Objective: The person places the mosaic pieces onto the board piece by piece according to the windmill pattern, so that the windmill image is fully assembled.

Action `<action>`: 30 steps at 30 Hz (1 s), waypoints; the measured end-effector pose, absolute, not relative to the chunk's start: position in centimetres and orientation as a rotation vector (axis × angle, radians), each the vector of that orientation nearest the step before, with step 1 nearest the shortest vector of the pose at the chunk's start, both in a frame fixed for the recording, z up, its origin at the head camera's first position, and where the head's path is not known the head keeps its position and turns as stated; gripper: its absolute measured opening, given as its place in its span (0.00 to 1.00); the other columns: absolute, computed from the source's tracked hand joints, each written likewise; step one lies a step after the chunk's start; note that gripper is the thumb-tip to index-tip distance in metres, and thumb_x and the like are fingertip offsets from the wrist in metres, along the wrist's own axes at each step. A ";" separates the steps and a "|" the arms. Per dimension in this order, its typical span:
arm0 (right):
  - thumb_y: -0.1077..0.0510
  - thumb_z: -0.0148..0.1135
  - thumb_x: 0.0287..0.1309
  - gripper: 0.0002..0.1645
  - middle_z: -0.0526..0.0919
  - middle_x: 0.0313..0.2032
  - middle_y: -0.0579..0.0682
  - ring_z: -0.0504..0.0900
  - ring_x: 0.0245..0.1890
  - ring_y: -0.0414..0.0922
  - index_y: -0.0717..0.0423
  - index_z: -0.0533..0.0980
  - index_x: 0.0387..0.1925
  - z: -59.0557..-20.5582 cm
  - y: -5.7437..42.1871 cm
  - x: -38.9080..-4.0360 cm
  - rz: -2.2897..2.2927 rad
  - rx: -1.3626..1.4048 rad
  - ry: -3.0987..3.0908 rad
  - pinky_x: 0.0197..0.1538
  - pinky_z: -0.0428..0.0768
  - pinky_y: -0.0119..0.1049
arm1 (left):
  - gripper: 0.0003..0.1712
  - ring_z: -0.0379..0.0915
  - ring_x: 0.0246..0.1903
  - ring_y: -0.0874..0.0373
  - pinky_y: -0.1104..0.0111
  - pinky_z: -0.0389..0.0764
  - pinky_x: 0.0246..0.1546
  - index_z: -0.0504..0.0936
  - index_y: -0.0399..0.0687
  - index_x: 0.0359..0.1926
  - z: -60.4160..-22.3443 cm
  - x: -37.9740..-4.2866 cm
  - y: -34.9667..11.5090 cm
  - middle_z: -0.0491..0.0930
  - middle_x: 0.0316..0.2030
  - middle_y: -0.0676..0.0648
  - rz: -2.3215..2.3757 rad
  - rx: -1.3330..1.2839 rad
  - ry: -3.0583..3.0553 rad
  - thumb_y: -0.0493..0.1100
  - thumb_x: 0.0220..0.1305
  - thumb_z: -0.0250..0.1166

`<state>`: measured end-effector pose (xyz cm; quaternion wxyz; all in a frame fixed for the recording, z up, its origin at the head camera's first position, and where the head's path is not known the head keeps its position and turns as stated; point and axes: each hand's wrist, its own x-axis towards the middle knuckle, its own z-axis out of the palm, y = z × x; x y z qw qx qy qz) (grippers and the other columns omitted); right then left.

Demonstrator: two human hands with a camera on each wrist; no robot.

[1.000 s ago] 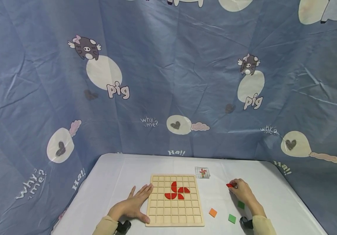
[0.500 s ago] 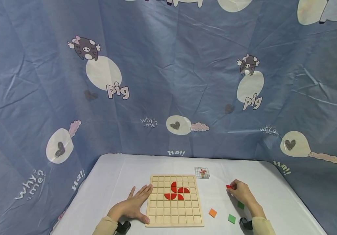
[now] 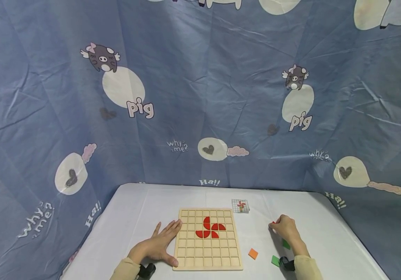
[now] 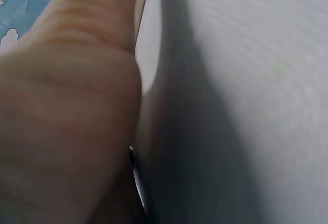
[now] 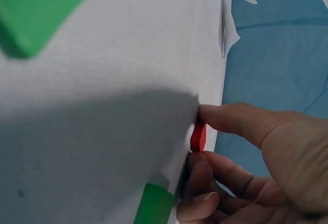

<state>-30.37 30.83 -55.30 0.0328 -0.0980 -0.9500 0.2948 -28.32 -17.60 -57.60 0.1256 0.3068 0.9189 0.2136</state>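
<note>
My right hand (image 3: 288, 228) pinches a small red piece (image 5: 198, 136) between thumb and fingers, right of the board; in the head view the fingers hide most of it. My left hand (image 3: 158, 244) lies spread along the left edge of a wooden grid board (image 3: 207, 260), thumb at the near corner and fingertips at the side. Several red quarter-round pieces (image 3: 206, 223) sit in the board's squares in a pinwheel shape. The left wrist view shows mostly the blurred left hand (image 4: 66, 111) and its shadow.
An orange square (image 3: 253, 254) lies right of the board. Two green squares, one near (image 3: 275, 260) and one farther (image 3: 286, 244), lie by the right forearm, partly covered. A printed pattern card (image 3: 240, 205) rests behind the board's right corner. A patterned blue cloth (image 3: 172, 163) rises behind the white table.
The right hand stays right of the board and turns the red piece so less of it shows; its wrist shifts slightly left over the near green square. The left hand keeps still.
</note>
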 end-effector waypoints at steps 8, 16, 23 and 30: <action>0.40 0.63 0.59 0.28 0.74 0.21 0.51 0.71 0.22 0.43 0.63 0.73 0.28 -55.5 31.9 -30.3 0.950 -0.323 -2.900 0.22 0.69 0.33 | 0.75 0.34 0.76 0.41 0.33 0.28 0.68 0.41 0.43 0.76 -57.9 -28.3 -17.6 0.39 0.77 0.42 0.609 0.903 2.689 0.73 0.38 0.72; 0.56 0.67 0.56 0.22 0.80 0.43 0.56 0.78 0.42 0.50 0.65 0.75 0.49 -54.9 34.0 -30.6 1.029 0.035 -2.865 0.39 0.77 0.37 | 0.75 0.34 0.75 0.40 0.33 0.28 0.68 0.41 0.43 0.76 -57.5 -28.2 -17.7 0.39 0.77 0.41 0.624 0.904 2.688 0.72 0.38 0.72; 0.65 0.69 0.50 0.28 0.79 0.50 0.57 0.74 0.51 0.52 0.63 0.72 0.54 -55.8 34.6 -30.9 1.252 0.109 -2.920 0.49 0.77 0.44 | 0.75 0.34 0.76 0.40 0.34 0.27 0.68 0.41 0.44 0.76 -57.6 -28.2 -17.8 0.38 0.77 0.42 0.623 0.906 2.683 0.71 0.38 0.72; 0.66 0.69 0.47 0.30 0.81 0.50 0.57 0.77 0.50 0.51 0.65 0.72 0.54 -56.8 34.4 -31.6 1.315 0.034 -2.935 0.53 0.78 0.49 | 0.75 0.34 0.76 0.41 0.33 0.28 0.68 0.40 0.43 0.76 -57.6 -28.3 -17.7 0.38 0.77 0.42 0.606 0.907 2.685 0.72 0.38 0.72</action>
